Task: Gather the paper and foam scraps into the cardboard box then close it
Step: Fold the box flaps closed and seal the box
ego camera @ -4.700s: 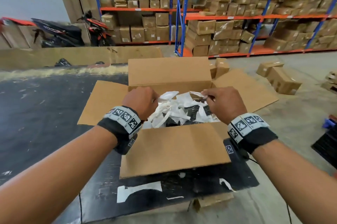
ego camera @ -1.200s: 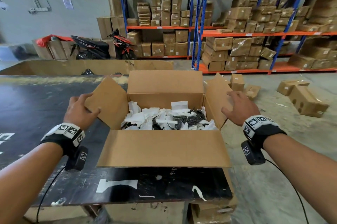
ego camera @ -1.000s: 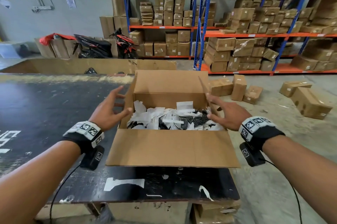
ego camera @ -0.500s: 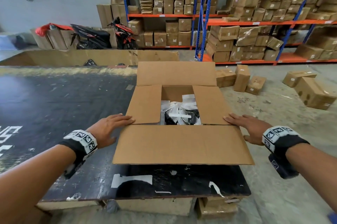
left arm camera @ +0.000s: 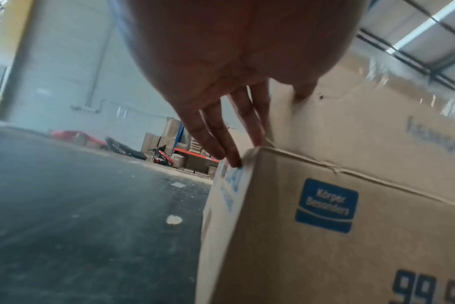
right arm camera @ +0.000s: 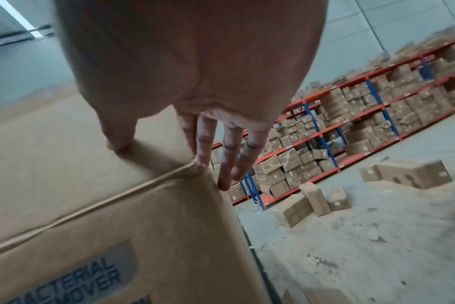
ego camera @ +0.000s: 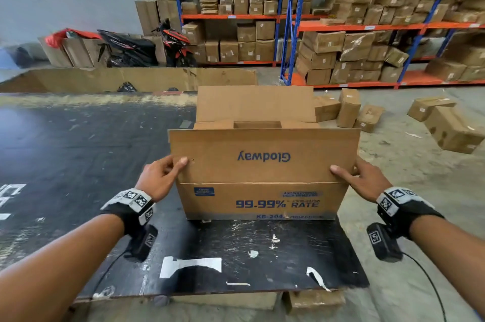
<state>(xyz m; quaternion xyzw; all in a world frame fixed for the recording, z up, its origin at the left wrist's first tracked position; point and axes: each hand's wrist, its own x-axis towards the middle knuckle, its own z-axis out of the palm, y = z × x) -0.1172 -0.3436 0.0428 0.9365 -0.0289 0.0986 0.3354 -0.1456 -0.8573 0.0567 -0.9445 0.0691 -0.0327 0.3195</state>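
Observation:
The cardboard box [ego camera: 262,202] stands on the black table [ego camera: 78,164], printed front toward me. Its two side flaps [ego camera: 214,125] lie folded in over the opening, leaving a small gap. The far flap [ego camera: 254,104] stands upright. The near flap [ego camera: 262,156], printed "Glodway", is raised nearly upright. My left hand [ego camera: 175,165] pinches its left edge, thumb in front and fingers [left arm camera: 234,144] behind. My right hand [ego camera: 346,172] pinches its right edge the same way, thumb [right arm camera: 117,139] on the front. The scraps inside are hidden by the flaps.
White paper bits [ego camera: 189,266] lie on the table near its front edge. Loose boxes [ego camera: 451,132] lie on the concrete floor to the right. Racks of cartons [ego camera: 341,25] and a parked motorbike [ego camera: 147,46] stand behind. A cardboard sheet [ego camera: 131,80] borders the table's far side.
Both hands folded the side flaps in over the scraps. They then moved to the near flap and lifted it from lying out toward me to nearly upright.

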